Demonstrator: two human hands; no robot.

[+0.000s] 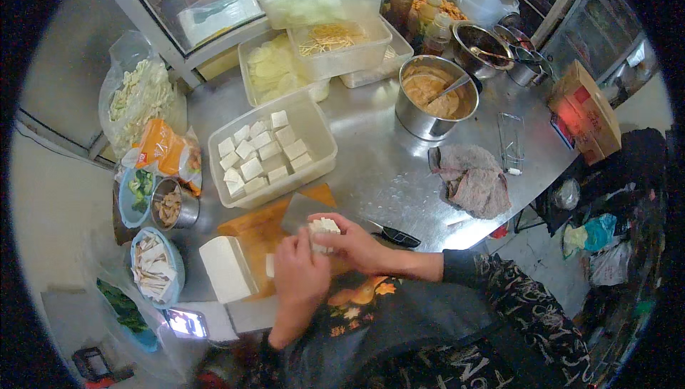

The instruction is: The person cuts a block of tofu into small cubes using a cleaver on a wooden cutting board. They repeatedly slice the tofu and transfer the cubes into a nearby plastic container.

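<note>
Above the wooden cutting board [253, 226], a small scored piece of tofu [325, 226] sits between my two hands. My right hand [355, 245] cradles it from the right side, fingers curled round it. Against its left side press the bent fingers of my left hand [301, 269], back of the hand toward me. Behind my hands lies a cleaver [309, 212], its black handle pointing right. A large white tofu block [225, 268] rests at the board's left end. Part of another white piece [270, 265] shows beside my left hand.
Beyond the board, a clear plastic tub [289, 190] holds several tofu pieces. Farther back are stacked food tubs [321, 12] and a steel pot [428, 128] of brown sauce. A grey cloth [474, 182] lies right; bowls [175, 285] and a lit phone [187, 322] line the left.
</note>
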